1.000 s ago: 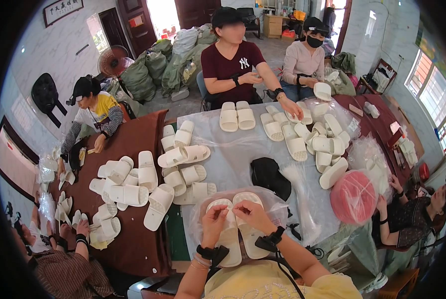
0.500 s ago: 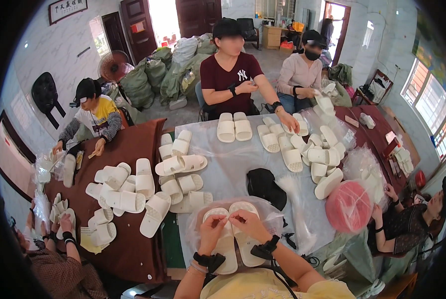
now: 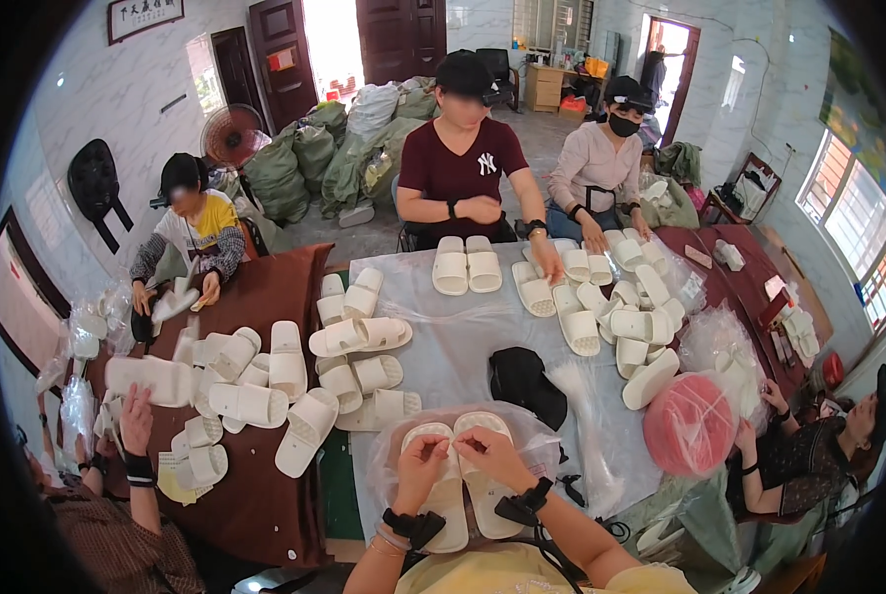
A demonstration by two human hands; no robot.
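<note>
A pair of white slippers lies side by side right in front of me, toes away, on clear plastic (image 3: 537,436). My left hand (image 3: 425,463) is over the left slipper (image 3: 447,520), its fingers pinched together. Over the right slipper (image 3: 491,500), my right hand (image 3: 487,457) pinches the same way. The fingertips nearly meet above the gap between the slippers' straps. Whatever is in the pinch is too small to make out. Both hands partly cover the straps. Each wrist wears a black band.
Beyond my hands lie a black cap (image 3: 527,386) and a bundle of thin white strands (image 3: 590,436). A pink plastic-wrapped roll (image 3: 690,416) stands right. Slippers pile on the brown cloth (image 3: 265,495) at left and at far right (image 3: 641,322). Several people sit around the tables.
My hands keep their pinch with hardly any movement. At left, a co-worker's hand has lifted a white slipper. The far-right person's hands have come down to the slippers on the table.
</note>
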